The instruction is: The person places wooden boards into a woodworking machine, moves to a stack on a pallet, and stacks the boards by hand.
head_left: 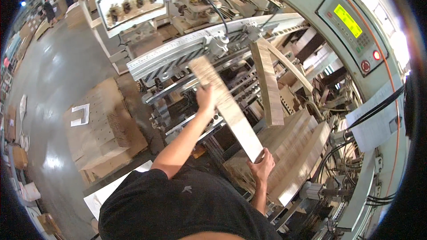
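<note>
A long, flat wooden board (227,106) with streaky grain slants across the front of a metal machine, its near end toward my body. My left hand (206,99) grips its left edge around the middle, the fingers partly hidden by the wood. At the board's near end, my right hand (262,167) is closed around the corner. Just to the right, a second board (268,86) stands tilted against the machine's rail. Beside my right hand lies a stack of similar boards (291,144).
Behind the held board runs the machine's metal rail (178,46) with clamps. To the right, a control panel (351,29) has a lit yellow-green screen, with cables below. On the left, a pile of boards (100,140) carries a paper sheet (80,114). Two people stand far left.
</note>
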`<state>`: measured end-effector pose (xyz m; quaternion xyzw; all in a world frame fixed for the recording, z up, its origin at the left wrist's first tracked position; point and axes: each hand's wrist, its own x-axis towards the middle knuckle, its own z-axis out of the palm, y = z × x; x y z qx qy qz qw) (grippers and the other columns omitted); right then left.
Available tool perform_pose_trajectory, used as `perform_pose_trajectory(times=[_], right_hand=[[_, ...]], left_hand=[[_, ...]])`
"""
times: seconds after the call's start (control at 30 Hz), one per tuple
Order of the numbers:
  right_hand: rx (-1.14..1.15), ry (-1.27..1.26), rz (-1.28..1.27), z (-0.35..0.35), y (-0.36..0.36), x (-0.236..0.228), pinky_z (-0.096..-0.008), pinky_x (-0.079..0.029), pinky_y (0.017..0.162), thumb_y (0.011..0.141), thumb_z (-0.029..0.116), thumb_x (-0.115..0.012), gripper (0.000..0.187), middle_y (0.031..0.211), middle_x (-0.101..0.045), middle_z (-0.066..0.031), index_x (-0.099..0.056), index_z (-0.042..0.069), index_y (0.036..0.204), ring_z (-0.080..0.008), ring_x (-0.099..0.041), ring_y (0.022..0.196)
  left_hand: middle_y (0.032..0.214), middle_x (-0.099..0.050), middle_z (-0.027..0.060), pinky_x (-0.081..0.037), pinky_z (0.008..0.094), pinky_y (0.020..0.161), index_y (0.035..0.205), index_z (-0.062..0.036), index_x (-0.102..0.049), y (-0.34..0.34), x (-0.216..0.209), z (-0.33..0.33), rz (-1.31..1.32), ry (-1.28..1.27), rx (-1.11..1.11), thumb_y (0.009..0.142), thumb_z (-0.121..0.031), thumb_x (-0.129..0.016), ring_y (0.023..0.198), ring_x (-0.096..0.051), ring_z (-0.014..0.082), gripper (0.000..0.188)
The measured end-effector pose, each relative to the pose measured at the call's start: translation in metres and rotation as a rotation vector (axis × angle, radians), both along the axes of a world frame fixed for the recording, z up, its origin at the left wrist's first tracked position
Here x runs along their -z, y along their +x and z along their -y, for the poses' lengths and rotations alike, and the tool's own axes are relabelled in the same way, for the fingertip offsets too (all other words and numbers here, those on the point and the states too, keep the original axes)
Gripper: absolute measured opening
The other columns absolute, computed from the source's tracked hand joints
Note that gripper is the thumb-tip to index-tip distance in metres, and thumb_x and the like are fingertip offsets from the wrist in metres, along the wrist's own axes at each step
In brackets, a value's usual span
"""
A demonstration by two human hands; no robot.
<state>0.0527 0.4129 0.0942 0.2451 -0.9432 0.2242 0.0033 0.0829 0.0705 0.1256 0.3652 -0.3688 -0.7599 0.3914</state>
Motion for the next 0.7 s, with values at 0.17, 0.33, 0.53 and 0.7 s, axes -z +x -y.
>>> perform_pose_trajectory(times=[0.17, 0.33, 0.53, 0.7], right_hand=[[0.039, 0.161, 0.115, 0.008, -0.004, 0.011, -0.0472, -0.032, 0.107, 0.056, 0.034, -0.088, 0.091, 0.127, -0.057, -0.0141, -0.051, 0.005, 0.135, -0.0332, -0.05, 0.122], [-0.004, 0.185, 0.035, 0.044, -0.019, 0.021, -0.0473, -0.034, 0.106, 0.06, 0.037, -0.088, 0.088, 0.124, -0.058, -0.0138, -0.051, 0.007, 0.134, -0.0319, -0.051, 0.121], [0.005, 0.231, -0.087, 0.052, -0.058, 0.028, -0.048, -0.033, 0.106, 0.058, 0.04, -0.087, 0.089, 0.123, -0.059, -0.0117, -0.052, 0.009, 0.134, -0.0316, -0.053, 0.119], [0.016, 0.255, -0.062, 0.06, -0.065, 0.032, -0.0472, -0.036, 0.102, 0.057, 0.04, -0.086, 0.089, 0.12, -0.059, -0.0121, -0.052, 0.009, 0.134, -0.0322, -0.053, 0.117]], left_hand=[[0.111, -0.058, 0.0219, -0.06, 0.0378, 0.079, 0.12, 0.008, -0.042, -0.016, 0.044, 0.01, 0.224, 0.225, 0.007, 0.093, -0.01, -0.054, 0.092, -0.068, 0.0289, 0.034], [0.12, -0.06, 0.0227, -0.05, 0.0385, 0.089, 0.128, 0.0071, -0.048, -0.045, 0.134, 0.064, 0.269, 0.099, 0.015, 0.094, -0.014, -0.05, 0.106, -0.062, 0.0292, 0.04], [0.128, -0.055, 0.0291, -0.044, 0.0466, 0.098, 0.129, 0.008, -0.043, -0.083, 0.112, 0.053, 0.521, 0.084, 0.011, 0.1, -0.034, -0.044, 0.118, -0.056, 0.0424, 0.051], [0.117, -0.058, 0.034, -0.049, 0.0504, 0.089, 0.119, 0.0102, -0.042, -0.093, 0.089, 0.042, 0.649, 0.03, -0.099, 0.103, -0.027, -0.039, 0.108, -0.06, 0.0451, 0.041]])
